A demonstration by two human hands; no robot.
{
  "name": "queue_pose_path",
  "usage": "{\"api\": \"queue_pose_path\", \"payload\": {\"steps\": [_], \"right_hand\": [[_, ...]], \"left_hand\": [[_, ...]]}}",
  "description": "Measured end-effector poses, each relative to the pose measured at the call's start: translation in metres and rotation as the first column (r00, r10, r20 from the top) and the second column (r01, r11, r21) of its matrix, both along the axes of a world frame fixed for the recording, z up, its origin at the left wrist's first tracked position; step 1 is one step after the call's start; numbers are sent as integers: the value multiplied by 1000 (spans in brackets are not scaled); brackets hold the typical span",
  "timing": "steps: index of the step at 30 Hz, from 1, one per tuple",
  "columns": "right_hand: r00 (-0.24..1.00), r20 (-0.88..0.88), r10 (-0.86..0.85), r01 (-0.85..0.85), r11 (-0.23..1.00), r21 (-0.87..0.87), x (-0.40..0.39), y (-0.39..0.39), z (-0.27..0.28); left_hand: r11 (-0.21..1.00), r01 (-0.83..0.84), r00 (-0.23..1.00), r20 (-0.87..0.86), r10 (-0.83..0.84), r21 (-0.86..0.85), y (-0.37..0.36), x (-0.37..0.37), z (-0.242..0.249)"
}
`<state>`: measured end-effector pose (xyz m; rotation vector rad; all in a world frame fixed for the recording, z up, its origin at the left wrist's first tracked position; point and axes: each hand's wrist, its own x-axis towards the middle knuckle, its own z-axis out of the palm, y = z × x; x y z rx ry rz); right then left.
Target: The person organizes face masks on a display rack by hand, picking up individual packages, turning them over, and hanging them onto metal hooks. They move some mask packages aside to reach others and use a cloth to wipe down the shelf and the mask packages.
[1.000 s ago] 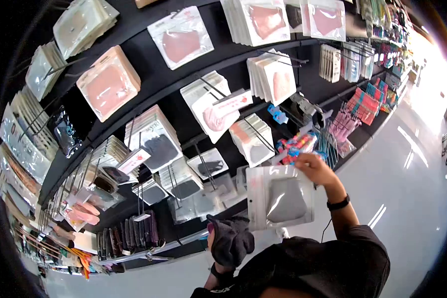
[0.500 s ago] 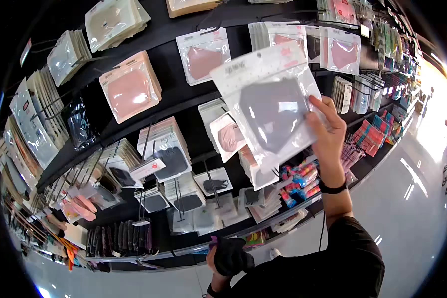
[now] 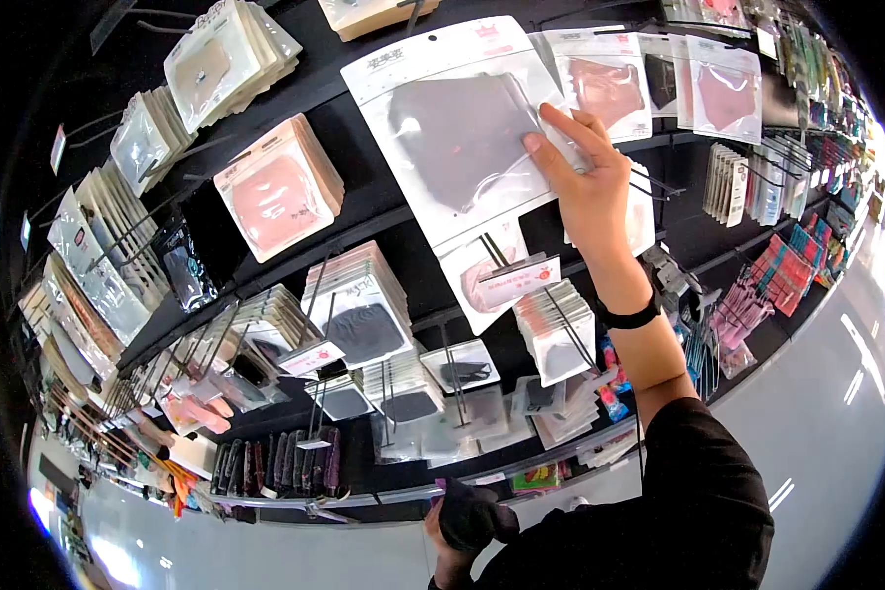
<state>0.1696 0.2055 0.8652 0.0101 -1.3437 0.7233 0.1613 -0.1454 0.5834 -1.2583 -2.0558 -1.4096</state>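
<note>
A clear-fronted package [image 3: 452,138] with a grey face-mask-shaped item inside is held up in front of the display rack. My right hand [image 3: 590,172] pinches its right edge between thumb and fingers, and a dark band is round the wrist. Behind the package's lower edge hangs a pack with a pink item [image 3: 484,280]. Low in the view, my left hand [image 3: 447,539] is wrapped round a dark bundled cloth item [image 3: 474,516] with a purple edge.
Pink packs [image 3: 278,192] hang left of the held package. Below are hooks with packs of dark items [image 3: 364,329] and a shelf edge [image 3: 383,497]. Pink and blue goods [image 3: 792,270] hang at the right, beside the pale floor [image 3: 816,393].
My right hand has moved the grey package up and left, over the place where a pink pack showed. The rack appears shifted slightly right and down. My left hand keeps hold of the dark cloth.
</note>
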Motion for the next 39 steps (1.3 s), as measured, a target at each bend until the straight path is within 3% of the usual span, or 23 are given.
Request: {"api": "queue_pose_path", "payload": {"steps": [2,5,11,14,17,20,22,26,28,31,32,33,34,35,37,38,39], "right_hand": [[999,-8,42,-42,999,5,-4,2,0],[999,21,-38,38,999,28,0,-1,1],[994,-9,-112,112,989,97,1,1,0],[998,-9,-68,68,998,18,4,-7,-1],[995,-9,-100,101,993,63,1,-7,-1],[989,0,-147,146,987,69,-4,-5,0],[990,-23,-142,144,986,83,-9,-5,1],[970,20,-244,237,959,157,-24,14,-12],[966,55,-252,239,955,176,-32,23,-17],[926,-10,-377,364,887,284,-54,46,-10],[919,52,-391,363,889,280,-65,58,-8],[920,32,-392,364,881,303,-79,72,-6],[869,-150,-471,485,751,448,-109,98,-5],[915,51,-400,358,864,355,-105,87,-4],[880,269,-391,264,874,407,-130,112,-15],[827,257,-500,309,786,536,-154,139,-29],[728,464,-505,207,807,553,-145,131,-32]], "left_hand": [[1000,-25,998,-54,24,-15,5,2,3],[1000,24,1000,-4,-24,1,13,3,10],[999,-33,996,-87,30,-24,23,-9,-18],[997,-13,998,-67,7,-80,20,-16,-30],[998,51,997,56,-54,46,22,-7,-15],[995,-14,991,-133,1,-96,17,-16,-27],[991,-83,985,-156,66,-101,12,-15,-30],[992,15,999,33,-19,129,11,-1,-3],[994,-27,990,138,12,108,0,-6,-19],[993,-111,993,-31,112,42,-3,-9,-15],[983,-182,948,-270,168,-27,-8,-16,-13],[967,-253,927,-287,242,-3,-9,-17,-9],[965,-260,933,-247,261,37,-14,-14,-12],[961,-266,938,-207,277,77,-19,-11,-14],[929,-368,870,-337,360,40,-37,-17,-33],[968,-229,970,-53,236,103,-37,-8,-24],[949,-279,922,-235,308,149,-37,-13,-24]]}}
